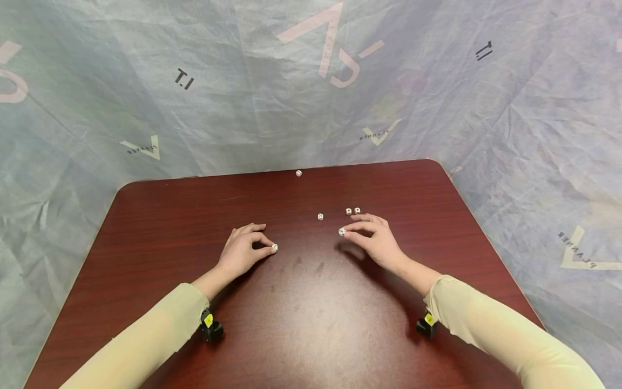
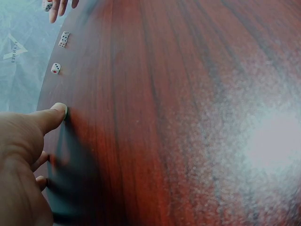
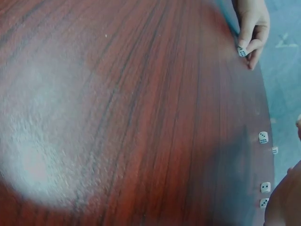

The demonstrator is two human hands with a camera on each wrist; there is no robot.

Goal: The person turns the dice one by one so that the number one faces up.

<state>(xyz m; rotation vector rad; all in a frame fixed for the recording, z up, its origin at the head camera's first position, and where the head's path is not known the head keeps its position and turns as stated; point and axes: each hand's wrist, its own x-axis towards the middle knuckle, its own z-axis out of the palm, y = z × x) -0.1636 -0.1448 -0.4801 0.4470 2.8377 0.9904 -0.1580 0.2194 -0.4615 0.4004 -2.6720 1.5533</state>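
Between thumb and index finger, my left hand pinches a small white die low over the table, left of its middle; whether that die touches the wood I cannot tell. Another white die is held by the fingertips of my right hand, raised above the table with a shadow beneath. Just beyond the right hand, two dice, one left and one right, lie side by side. A single die sits between the hands, farther back. In the left wrist view, the thumb mostly hides the left hand's die.
One more die lies near the far edge of the dark red wooden table. Grey printed sheeting hangs behind the table and along its sides. Glare shows on the near tabletop.
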